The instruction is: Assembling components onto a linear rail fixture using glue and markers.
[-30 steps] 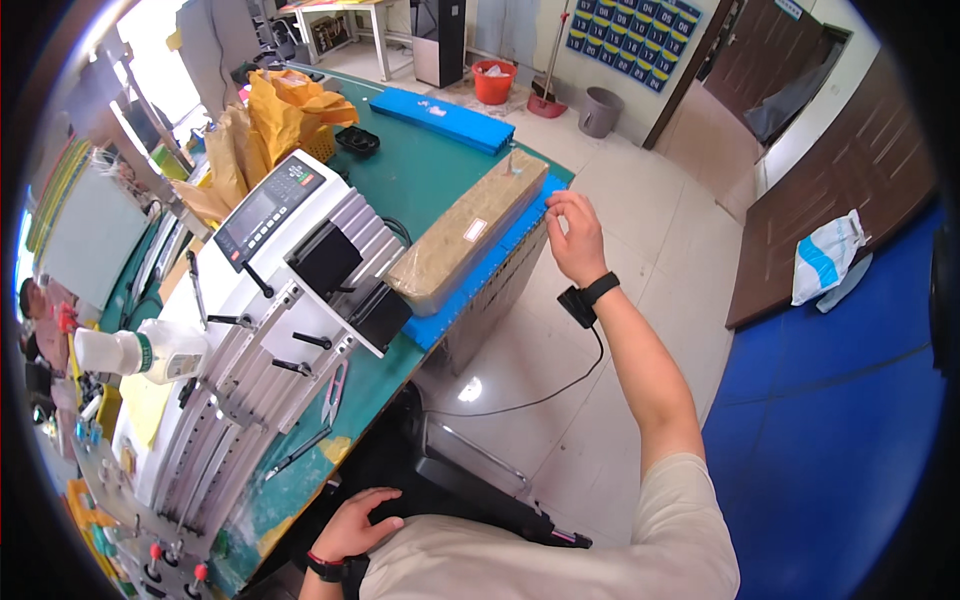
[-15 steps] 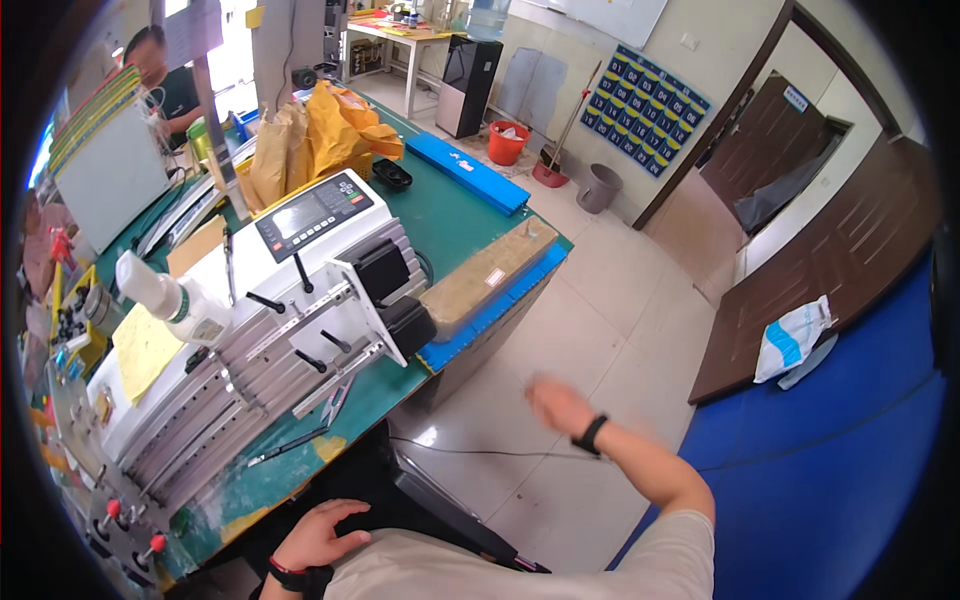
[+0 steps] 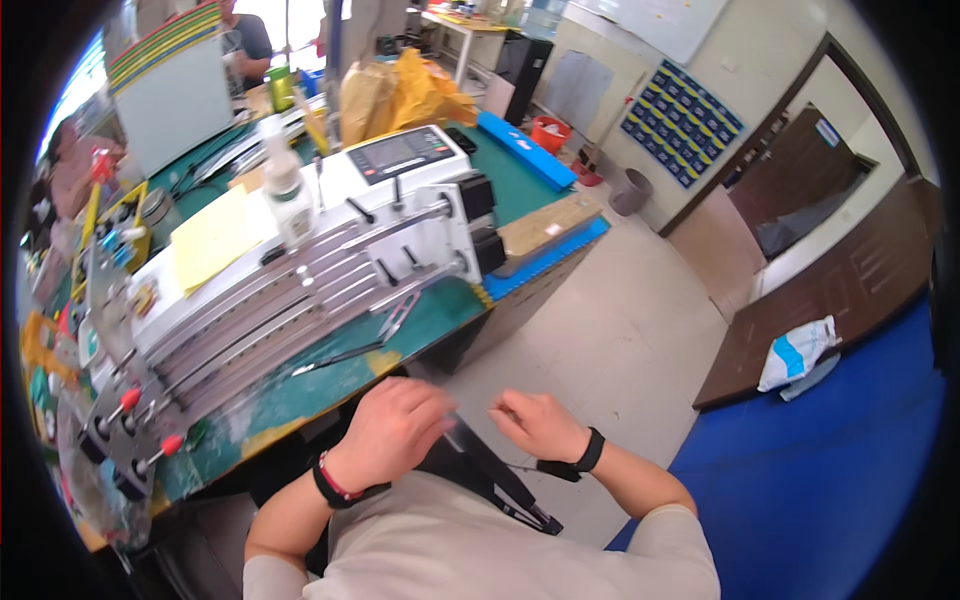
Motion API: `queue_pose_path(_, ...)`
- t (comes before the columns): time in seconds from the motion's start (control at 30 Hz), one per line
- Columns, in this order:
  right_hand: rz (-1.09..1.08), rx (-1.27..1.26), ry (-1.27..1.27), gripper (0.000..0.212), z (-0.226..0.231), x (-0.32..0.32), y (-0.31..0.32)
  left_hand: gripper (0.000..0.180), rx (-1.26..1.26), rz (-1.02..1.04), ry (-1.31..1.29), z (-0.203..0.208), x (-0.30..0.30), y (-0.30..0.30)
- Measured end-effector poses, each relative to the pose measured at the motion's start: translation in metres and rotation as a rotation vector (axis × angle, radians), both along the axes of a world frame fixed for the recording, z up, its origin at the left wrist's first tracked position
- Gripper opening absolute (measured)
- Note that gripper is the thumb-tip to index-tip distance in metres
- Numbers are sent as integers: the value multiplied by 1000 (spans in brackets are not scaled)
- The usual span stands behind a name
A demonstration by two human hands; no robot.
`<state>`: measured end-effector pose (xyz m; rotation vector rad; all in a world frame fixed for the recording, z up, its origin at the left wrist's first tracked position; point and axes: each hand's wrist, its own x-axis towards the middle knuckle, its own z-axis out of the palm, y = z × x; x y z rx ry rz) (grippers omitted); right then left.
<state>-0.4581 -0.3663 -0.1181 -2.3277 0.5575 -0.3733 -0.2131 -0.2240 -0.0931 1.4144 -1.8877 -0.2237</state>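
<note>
My left hand is raised in front of my body, just off the near table edge. Its fingers bend inward and their tips are blurred, so its grip is unclear. To its right, my right hand hovers over the floor with its fingers curled in; anything inside them is hidden. The two hands face each other with a small gap. Below them runs a long black bar-like part. On the table beside my left hand lie a pair of grey-handled pliers or snips and a black pen-like tool.
A rail-type machine with a keypad panel fills the green table. On it stand a white bottle and yellow paper. A brown block, blue strips, paper bags and a person are beyond. Blue flooring lies right.
My left hand has risen from my lap toward the table edge. My right hand has come in closer to it, its fingers now curled. The whole view has shifted.
</note>
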Motion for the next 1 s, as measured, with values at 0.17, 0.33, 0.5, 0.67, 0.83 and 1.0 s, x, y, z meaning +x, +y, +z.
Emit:
queue_pose_path(0.17,165,-73,-347,9,34,98,35,19,-115,117,20,24,42,25)
queue_pose_path(0.33,303,-50,-363,11,28,134,40,13,-71,162,89,16,67,47)
queue_pose_path(0.5,62,323,-325,6,22,135,45,9,158,83,672,-12,75,35)
queue_pose_path(0.67,-457,333,-538,10,14,157,17,10,135,132,843,-23,64,5)
queue_pose_path(0.83,-624,63,-516,15,6,182,-50,13,146,98,884,-30,69,-11)
queue_pose_path(1.0,-545,535,-455,17,15,165,-22,37,276,-83,1150,-47,59,-33)
